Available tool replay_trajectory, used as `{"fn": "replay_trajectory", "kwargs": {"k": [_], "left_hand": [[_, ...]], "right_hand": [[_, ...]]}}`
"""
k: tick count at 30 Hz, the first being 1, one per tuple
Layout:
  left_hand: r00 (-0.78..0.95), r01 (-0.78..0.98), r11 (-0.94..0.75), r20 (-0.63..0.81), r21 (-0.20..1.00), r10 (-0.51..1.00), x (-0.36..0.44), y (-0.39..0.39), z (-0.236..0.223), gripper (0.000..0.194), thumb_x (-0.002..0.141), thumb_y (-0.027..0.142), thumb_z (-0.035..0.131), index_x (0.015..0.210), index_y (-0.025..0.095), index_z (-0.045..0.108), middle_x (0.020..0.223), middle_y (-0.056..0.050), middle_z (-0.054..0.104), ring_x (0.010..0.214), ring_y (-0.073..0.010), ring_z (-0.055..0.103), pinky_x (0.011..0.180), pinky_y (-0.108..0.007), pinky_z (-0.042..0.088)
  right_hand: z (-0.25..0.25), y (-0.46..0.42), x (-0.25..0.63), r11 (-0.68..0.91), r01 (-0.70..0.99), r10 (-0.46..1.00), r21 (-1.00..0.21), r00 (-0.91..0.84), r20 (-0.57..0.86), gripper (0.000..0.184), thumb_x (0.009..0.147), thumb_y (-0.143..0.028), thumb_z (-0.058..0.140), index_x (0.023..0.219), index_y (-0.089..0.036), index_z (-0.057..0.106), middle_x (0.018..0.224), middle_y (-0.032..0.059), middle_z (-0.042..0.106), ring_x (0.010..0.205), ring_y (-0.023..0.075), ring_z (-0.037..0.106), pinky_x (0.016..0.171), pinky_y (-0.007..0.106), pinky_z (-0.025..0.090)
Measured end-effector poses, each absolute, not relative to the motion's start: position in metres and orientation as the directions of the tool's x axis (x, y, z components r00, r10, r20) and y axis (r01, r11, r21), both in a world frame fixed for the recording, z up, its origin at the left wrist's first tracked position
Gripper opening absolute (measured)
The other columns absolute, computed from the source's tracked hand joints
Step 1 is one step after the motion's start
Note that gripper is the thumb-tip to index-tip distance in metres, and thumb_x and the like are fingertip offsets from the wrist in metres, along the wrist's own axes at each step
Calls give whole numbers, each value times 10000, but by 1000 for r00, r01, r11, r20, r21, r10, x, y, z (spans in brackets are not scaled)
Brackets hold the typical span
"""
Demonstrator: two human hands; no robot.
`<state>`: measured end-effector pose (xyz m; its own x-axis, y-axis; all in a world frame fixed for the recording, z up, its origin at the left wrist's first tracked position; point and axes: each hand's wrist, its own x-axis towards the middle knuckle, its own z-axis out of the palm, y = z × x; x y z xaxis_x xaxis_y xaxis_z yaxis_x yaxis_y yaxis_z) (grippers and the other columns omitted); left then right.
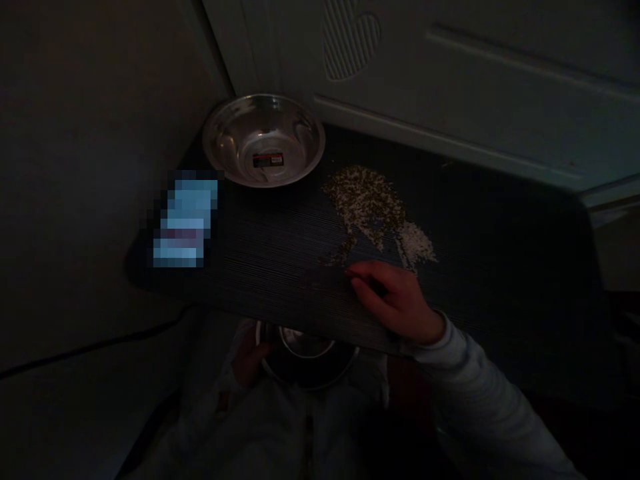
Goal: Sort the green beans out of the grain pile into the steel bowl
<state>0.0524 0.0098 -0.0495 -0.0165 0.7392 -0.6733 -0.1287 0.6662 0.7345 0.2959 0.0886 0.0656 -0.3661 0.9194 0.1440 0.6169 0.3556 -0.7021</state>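
In the middle of the frame, a mixed heap of dark and pale grains [367,200] is spread on the dark table [270,247], seemingly thin so that the two kinds can be seen apart. The small pale pile [417,243] lies at its lower right, and a short dark trail [343,253] at its lower left. The right hand [395,307] is just below them, thumb and forefinger slightly apart, a posture which suits small grains; whether any grain is between them, I cannot tell. At the bottom centre, the left hand [247,357] grips the rim of the lower bowl [310,372], probably to keep it steady, close to the near table edge. The wide steel bowl [265,137] stands at the upper left of the heap, perhaps to leave space for the right hand, and the blurred bright device [185,223] lies at the left.
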Motion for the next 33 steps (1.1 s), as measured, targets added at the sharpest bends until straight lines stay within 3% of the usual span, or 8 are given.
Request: {"fn": "replay_trajectory", "kwargs": {"k": [6, 12, 26, 33], "left_hand": [[-26, -92, 665, -669, 741, 742, 53, 13, -44, 411, 444, 231, 635, 850, 177, 608, 850, -53, 637, 883, -289, 520, 773, -375, 380], [-10, -21, 630, -630, 776, 776, 54, 17, -39, 359, 444, 225, 622, 801, 182, 627, 855, -50, 636, 932, -299, 490, 802, -383, 364], [-11, -62, 653, -655, 755, 756, 49, 10, -51, 423, 464, 220, 629, 883, 169, 600, 912, -64, 622, 988, -308, 459, 812, -388, 357], [11, -89, 646, -647, 758, 762, 53, 13, -46, 455, 460, 243, 629, 906, 158, 592, 883, -69, 631, 923, -301, 506, 793, -395, 375]], "right_hand": [[61, 89, 292, 385, 606, 898, -696, -421, 130, 196, 753, -203, 407, 916, -162, 507, 778, 23, 583, 686, 89, 531, 612, 215, 439], [60, 89, 293, 346, 646, 928, -680, -342, 148, 195, 751, -212, 413, 916, -172, 507, 771, 23, 583, 679, 96, 535, 615, 226, 442], [61, 89, 292, 362, 636, 917, -682, -374, 138, 190, 752, -206, 411, 913, -168, 506, 792, 26, 587, 702, 95, 538, 625, 220, 443], [57, 90, 293, 350, 633, 921, -691, -366, 131, 200, 756, -218, 401, 925, -175, 499, 813, 30, 585, 725, 105, 542, 643, 238, 444]]}}
